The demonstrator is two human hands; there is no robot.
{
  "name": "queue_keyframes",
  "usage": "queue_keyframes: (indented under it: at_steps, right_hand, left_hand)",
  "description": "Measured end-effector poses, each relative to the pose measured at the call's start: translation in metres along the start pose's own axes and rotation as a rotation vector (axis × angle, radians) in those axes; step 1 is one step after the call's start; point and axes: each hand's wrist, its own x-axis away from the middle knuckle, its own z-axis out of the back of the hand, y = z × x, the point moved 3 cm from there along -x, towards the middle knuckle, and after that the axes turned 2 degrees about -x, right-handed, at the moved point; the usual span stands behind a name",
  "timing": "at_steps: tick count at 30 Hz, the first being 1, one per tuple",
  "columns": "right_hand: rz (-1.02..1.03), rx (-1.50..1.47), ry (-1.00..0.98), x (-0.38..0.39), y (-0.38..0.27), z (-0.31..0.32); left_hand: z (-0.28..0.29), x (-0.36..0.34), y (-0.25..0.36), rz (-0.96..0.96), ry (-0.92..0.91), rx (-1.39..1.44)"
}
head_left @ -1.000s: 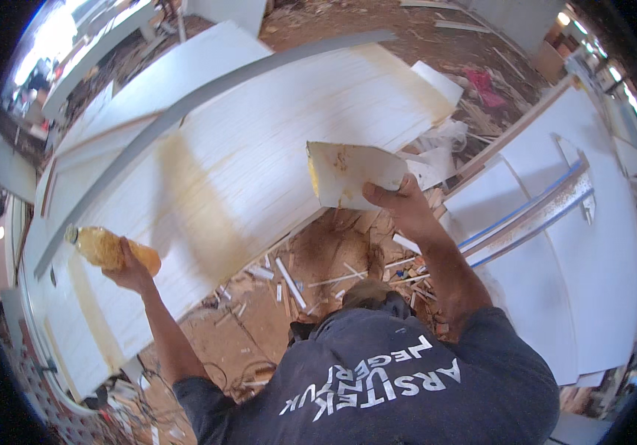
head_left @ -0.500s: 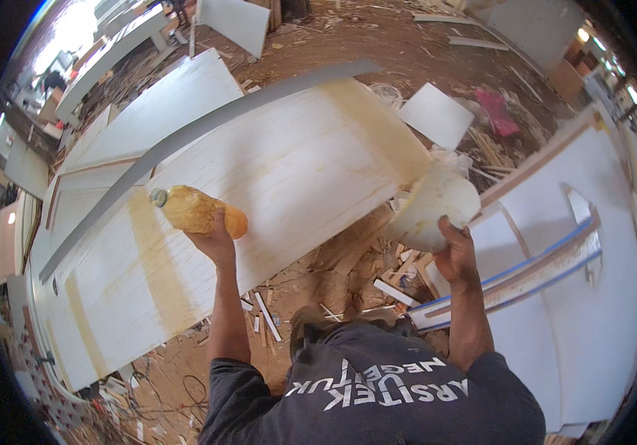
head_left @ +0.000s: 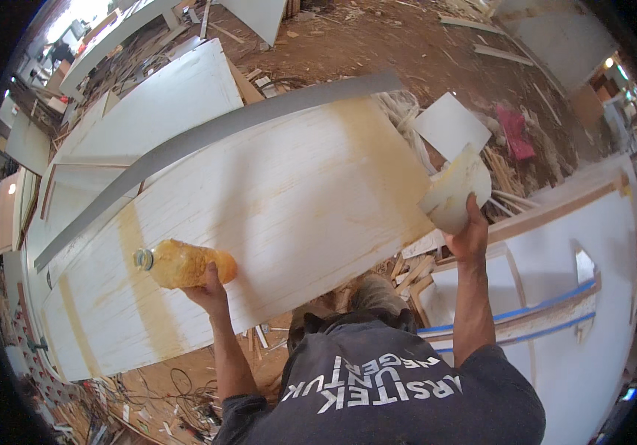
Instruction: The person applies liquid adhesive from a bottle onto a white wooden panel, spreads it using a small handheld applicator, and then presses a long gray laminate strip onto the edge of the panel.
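Left grip (head_left: 213, 294) is closed around a clear plastic bottle (head_left: 188, 264) with orange-yellow stuff inside. The bottle's tipped nearly onto its side, neck pointing left, over the left half of a big white board (head_left: 296, 196). Can't really tell if there's a cap on it, or if it's touching the board underneath.

Right grip (head_left: 470, 233) is pinching a thin, bent off-white sheet (head_left: 455, 194), thumb against its face. There are some yellowish marks on it, and it's up by the right end of the board, overlapping that edge from this angle. No idea if the two actually touch.

The board itself has tan-yellow bands across it, a couple toward the left and a wide one at the right end. A long grey strip (head_left: 222, 127) runs along its far edge. Just past the right end there's a white square panel (head_left: 453, 126), with something crumpled and pink (head_left: 513, 132) beside it.

Off to the right, a strip with blue edges (head_left: 526, 320) lies across some white panels (head_left: 585, 371). The brown floor (head_left: 363, 44) is littered with scraps. Dark T-shirt (head_left: 422, 393), white lettering on the back.
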Motion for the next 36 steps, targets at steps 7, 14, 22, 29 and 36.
queue_keyframes:
  at_steps: [7,14,22,29,36]
  right_hand:
    - [0.090,0.640,-0.173,-0.272,-0.050,0.019]
    - [-0.031,0.720,-0.394,-0.484,-0.007,0.029]
    - [-0.356,0.304,-0.273,-0.526,0.074,-0.041]
    - [-0.270,0.798,-0.423,-0.545,0.076,-0.104]
    - [0.044,2.015,-1.043,-0.443,0.049,-0.136]
  left_hand:
    - [-0.008,-0.001,0.017,0.100,0.074,-0.186]
    - [0.000,0.005,0.032,0.309,0.126,-0.274]
    - [0.001,0.012,0.047,0.248,0.192,-0.434]
    - [0.038,0.051,0.015,0.413,0.238,-0.339]
    - [0.002,0.021,0.016,0.464,0.268,-0.274]
